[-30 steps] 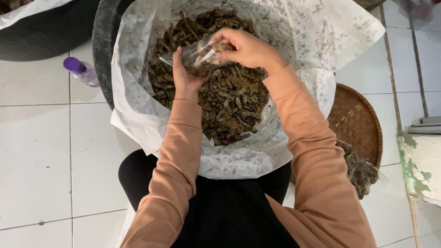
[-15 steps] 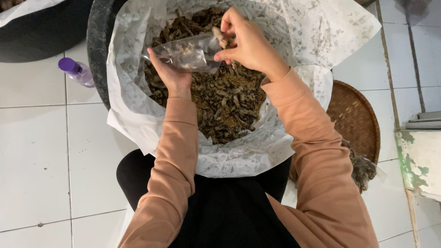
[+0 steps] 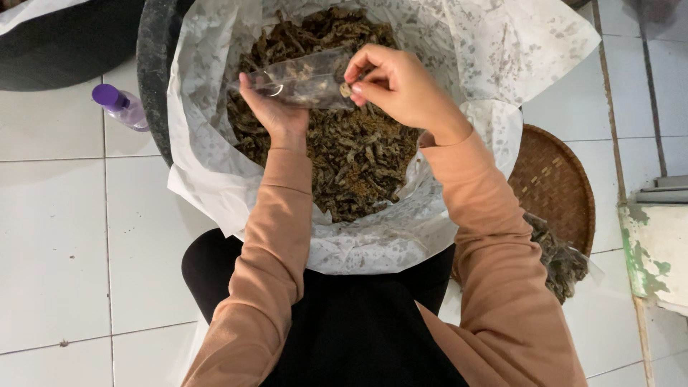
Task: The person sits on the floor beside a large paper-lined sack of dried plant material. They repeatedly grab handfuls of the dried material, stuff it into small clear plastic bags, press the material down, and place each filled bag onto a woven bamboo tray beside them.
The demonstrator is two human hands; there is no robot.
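Note:
A large dark tub lined with white paper holds a heap of dried brown leaves. Above the heap my left hand grips a clear plastic bag from below; the bag lies sideways with some leaves inside. My right hand pinches a small bit of leaf at the bag's right end, fingers closed on it. Both arms wear tan sleeves.
A purple-capped bottle lies on the white tiled floor left of the tub. A round woven tray sits at the right, with a filled bag of leaves beside it. A black tub is at top left.
Both hands have lifted slightly above the heap. The bag has turned more sideways and my right hand has moved to its right end.

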